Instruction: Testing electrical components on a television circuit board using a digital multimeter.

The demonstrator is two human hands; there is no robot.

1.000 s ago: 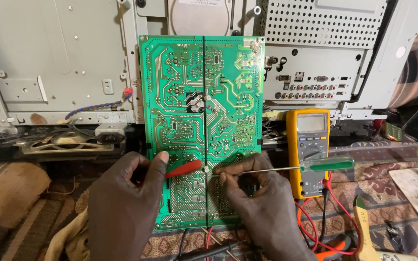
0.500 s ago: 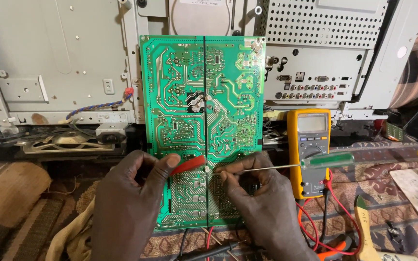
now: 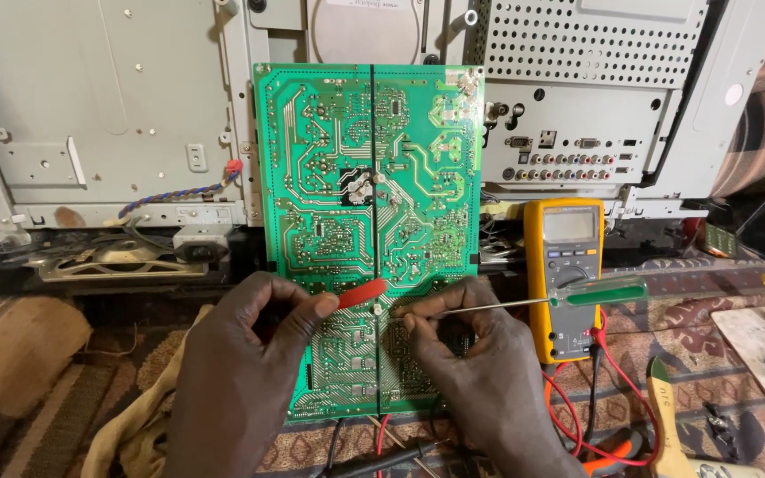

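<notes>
Left hand (image 3: 250,372) sliding its pinched red probe (image 3: 363,293) slightly right, right hand (image 3: 471,354) gripping one green-handled screwdriver (image 3: 533,301), both touching one green circuit board (image 3: 369,195) leaning on grey chassis (image 3: 99,106), one yellow multimeter (image 3: 565,274) right, patterned rug (image 3: 683,372) beneath.

1. An informal electronics repair spot, set up on the floor of a home-like room.
2. An opened television chassis (image 3: 135,115) with bare metal panels and a row of rear sockets stands behind a green circuit board (image 3: 329,159).
3. A yellow multimeter (image 3: 565,265) with red leads (image 3: 617,389) lies alongside.
4. A patterned carpet (image 3: 666,372) covers the floor, with loose tools scattered at the right.
</notes>
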